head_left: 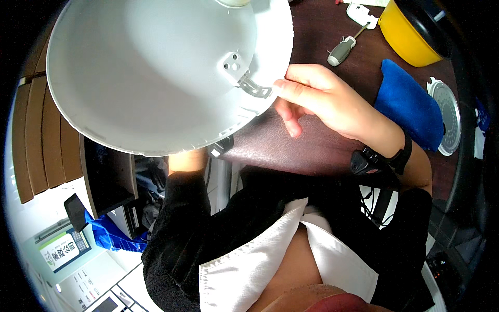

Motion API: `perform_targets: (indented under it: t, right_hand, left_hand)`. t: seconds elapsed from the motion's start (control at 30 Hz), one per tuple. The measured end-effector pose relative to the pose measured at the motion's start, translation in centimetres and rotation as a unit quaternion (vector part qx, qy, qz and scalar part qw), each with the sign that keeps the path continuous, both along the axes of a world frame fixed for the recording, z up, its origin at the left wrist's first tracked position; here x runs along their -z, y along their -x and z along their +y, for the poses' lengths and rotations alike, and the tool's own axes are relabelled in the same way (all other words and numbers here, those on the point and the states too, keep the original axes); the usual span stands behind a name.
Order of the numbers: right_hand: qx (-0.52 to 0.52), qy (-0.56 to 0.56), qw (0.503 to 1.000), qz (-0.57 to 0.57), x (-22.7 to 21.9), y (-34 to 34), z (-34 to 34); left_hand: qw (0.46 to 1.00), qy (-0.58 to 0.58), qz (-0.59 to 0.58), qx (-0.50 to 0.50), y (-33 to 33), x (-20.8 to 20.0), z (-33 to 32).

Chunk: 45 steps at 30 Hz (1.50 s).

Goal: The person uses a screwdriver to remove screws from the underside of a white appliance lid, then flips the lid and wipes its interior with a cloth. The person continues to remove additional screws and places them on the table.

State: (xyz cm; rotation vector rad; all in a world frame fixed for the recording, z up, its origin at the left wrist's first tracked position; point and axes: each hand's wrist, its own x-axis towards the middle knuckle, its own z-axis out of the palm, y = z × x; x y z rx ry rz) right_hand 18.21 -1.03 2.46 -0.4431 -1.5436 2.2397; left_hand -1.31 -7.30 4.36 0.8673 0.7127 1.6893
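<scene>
A large white round bowl-like plastic shell [135, 99] fills the upper left, its hollow inside facing me. Fixed inside it near the right rim is a small white mount with a curved grey bracket [254, 88]. My right hand [317, 96] is at that rim, thumb and forefinger closed on the bracket's outer end, the other fingers loosely bent below. My left forearm [188, 161] goes up behind the shell's lower edge; the left hand is hidden by the shell, so its grip does not show.
On the dark brown table [312, 151] lie a grey-handled screwdriver [341, 51], a white plastic part [362, 15], a blue cloth [408, 106] and a round grey perforated disc [446, 117]. A yellow pot [408, 39] with black inside stands far right. Brown boxes [47, 135] line the left.
</scene>
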Motion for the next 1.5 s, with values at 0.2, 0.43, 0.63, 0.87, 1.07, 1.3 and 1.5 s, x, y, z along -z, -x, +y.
perform_targets:
  t: [0.2, 0.43, 0.63, 0.87, 1.07, 1.3, 1.5]
  right_hand:
    - [0.041, 0.004, 0.998, -0.040, -0.6, -0.7, 0.5]
    - [0.147, -0.002, 0.986, -0.085, 0.7, -2.6, 1.4]
    - [0.221, -0.008, 0.968, -0.117, 1.0, -4.5, 2.2]
    - [0.197, -0.135, 0.947, -0.214, 2.2, -6.0, 2.0]
    - [0.175, -0.067, 0.956, -0.227, 2.6, -6.9, 1.8]
    - [0.130, -0.058, 0.954, -0.262, 3.8, -8.2, 0.6]
    - [0.065, -0.150, 0.939, -0.301, 3.4, -6.8, 0.0]
  left_hand:
    - [1.000, -0.006, 0.001, -0.011, 0.0, -0.7, 1.1]
    - [1.000, -0.005, -0.015, 0.003, -0.4, -0.5, 2.9]
    - [0.999, 0.007, -0.048, -0.023, 0.5, -0.5, 5.8]
    - [0.992, 0.089, -0.038, 0.079, 3.4, 2.1, 6.3]
    - [0.983, 0.111, -0.040, 0.140, 2.8, 4.4, 7.5]
    - [0.953, 0.247, 0.044, 0.170, 4.8, 4.4, 7.4]
    - [0.931, 0.308, 0.134, 0.144, 6.6, 3.3, 7.5]
